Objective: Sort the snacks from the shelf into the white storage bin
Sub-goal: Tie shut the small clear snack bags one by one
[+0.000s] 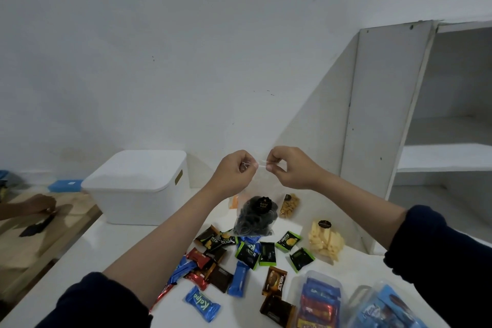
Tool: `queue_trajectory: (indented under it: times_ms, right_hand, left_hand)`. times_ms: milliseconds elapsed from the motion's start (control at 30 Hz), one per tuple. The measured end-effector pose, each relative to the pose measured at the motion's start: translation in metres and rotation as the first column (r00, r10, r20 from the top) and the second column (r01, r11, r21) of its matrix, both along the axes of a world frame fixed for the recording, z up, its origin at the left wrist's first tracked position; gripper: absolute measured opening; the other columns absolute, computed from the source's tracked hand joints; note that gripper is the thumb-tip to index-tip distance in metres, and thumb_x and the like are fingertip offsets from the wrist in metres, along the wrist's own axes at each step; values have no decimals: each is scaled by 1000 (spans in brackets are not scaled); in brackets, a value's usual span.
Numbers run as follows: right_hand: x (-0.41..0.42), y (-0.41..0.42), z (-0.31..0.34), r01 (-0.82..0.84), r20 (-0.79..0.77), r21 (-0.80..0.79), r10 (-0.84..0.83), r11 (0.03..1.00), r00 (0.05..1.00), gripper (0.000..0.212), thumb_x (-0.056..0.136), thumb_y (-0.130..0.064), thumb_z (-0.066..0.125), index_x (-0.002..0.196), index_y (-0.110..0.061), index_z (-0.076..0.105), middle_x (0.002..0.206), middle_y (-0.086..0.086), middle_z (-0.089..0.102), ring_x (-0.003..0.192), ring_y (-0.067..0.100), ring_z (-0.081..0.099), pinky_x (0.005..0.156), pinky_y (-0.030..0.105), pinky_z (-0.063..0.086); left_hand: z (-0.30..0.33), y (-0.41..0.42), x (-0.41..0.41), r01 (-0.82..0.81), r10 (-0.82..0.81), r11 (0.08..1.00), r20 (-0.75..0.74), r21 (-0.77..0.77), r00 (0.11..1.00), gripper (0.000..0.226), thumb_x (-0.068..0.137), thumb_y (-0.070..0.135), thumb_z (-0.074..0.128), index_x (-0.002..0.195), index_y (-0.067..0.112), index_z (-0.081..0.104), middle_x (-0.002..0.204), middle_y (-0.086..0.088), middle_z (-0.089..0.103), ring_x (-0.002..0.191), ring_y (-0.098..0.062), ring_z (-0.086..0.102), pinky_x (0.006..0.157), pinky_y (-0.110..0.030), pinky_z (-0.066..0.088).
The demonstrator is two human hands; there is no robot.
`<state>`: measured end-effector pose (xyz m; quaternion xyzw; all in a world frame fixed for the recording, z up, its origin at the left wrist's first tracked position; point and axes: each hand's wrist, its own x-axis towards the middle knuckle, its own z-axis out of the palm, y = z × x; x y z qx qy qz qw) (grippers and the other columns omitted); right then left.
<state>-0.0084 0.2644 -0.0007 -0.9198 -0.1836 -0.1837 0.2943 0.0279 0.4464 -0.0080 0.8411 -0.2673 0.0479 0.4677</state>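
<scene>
Both hands hold up a clear plastic bag of black ring-shaped snacks [255, 217] by its top edge. My left hand [235, 169] pinches the left corner and my right hand [288, 166] pinches the right corner. The bag hangs above the white table [87, 261]. The white storage bin [138, 185] stands at the back left with its lid on. Several small wrapped snacks [247, 255] lie scattered on the table below the bag. The white shelf [442, 157] stands to the right, its visible boards bare.
A bag of pale chips [326, 241] and a bag of nuts [288, 205] lie near the shelf. Two clear tubs of wrapped snacks [319, 301] sit at the front right. Another person's hand [40, 204] rests on a wooden surface at the left.
</scene>
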Motion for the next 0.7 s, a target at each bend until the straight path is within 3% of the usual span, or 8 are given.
queue_trajectory:
  times_ms: [200, 333, 567, 700]
  right_hand:
    - [2, -1, 1, -17, 27, -66, 19, 998, 999, 4, 85, -12, 62, 81, -9, 63, 77, -6, 58, 75, 13, 54, 71, 23, 43]
    - [4, 1, -1, -26, 14, -80, 27, 996, 1000, 6, 86, -17, 63, 85, -12, 63, 79, -7, 58, 77, 13, 56, 74, 28, 49]
    - [6, -3, -2, -21, -46, 51, 23, 998, 999, 6, 87, -18, 65, 86, -12, 64, 78, -14, 58, 76, -1, 55, 73, 12, 42]
    - [8, 1, -1, -14, -36, 33, 16, 999, 999, 5, 86, -14, 64, 81, -14, 62, 75, -16, 56, 76, 4, 54, 71, 10, 39]
  left_hand:
    - [1, -2, 2, 60, -60, 998, -59, -4, 996, 12, 87, 15, 63, 77, 20, 60, 79, 2, 64, 63, -16, 62, 66, -29, 51]
    - [-3, -3, 6, 106, -106, 994, -36, 16, 994, 5, 86, 18, 66, 83, 14, 67, 81, 9, 65, 65, -11, 58, 70, -28, 49]
    - [-4, 3, 13, 76, -75, 997, 20, -23, 997, 19, 83, 16, 66, 67, 26, 63, 72, 9, 63, 66, -12, 56, 70, -37, 51]
    - [-4, 2, 14, 73, -72, 997, 35, -23, 997, 14, 80, 21, 65, 67, 23, 62, 71, 6, 62, 66, -12, 55, 69, -34, 49]
